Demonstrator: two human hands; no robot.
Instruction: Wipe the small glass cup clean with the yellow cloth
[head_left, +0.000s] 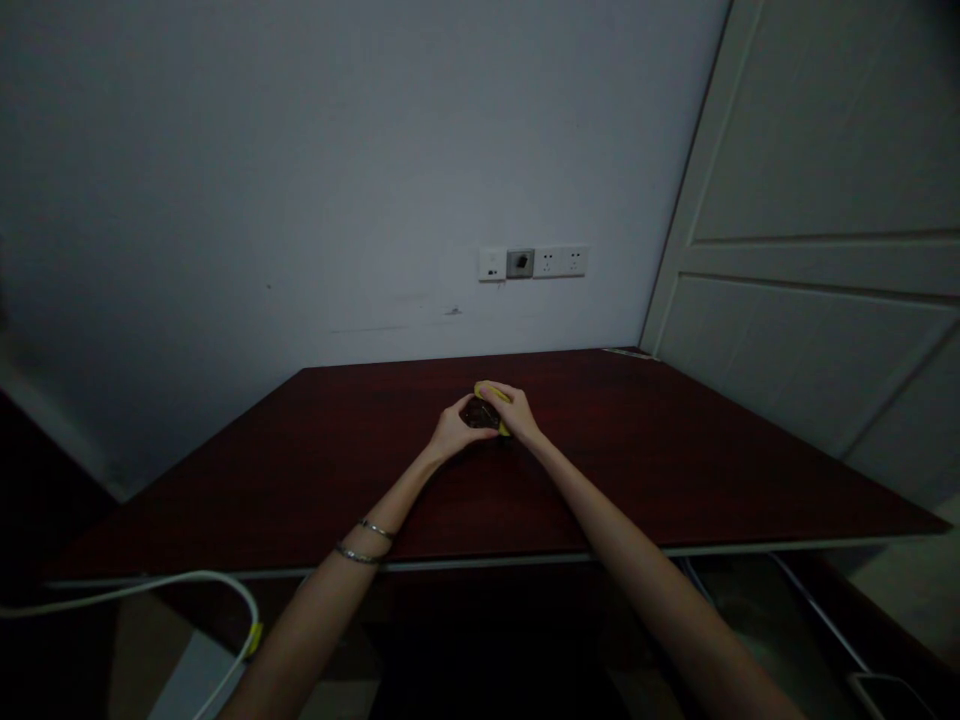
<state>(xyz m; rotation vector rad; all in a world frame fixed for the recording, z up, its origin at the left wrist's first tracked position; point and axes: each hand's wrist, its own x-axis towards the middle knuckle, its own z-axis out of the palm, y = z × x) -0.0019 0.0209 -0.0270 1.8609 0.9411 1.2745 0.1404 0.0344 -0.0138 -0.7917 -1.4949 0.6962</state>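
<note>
Where the two hands meet near the far middle of the bench (675,470), the left hand (450,432) and right hand (516,412) both curl their fingers closed around a small dark object (477,413) with a yellow piece (501,427) (too dim to name). Bare bench top lies open on every side, out to the wall (300,200), the door (810,330) at right and the near edge, where a white cable (187,580) hangs.

Both hands (484,418) clasp small yellow-dark object (489,408), table (675,470).
</note>
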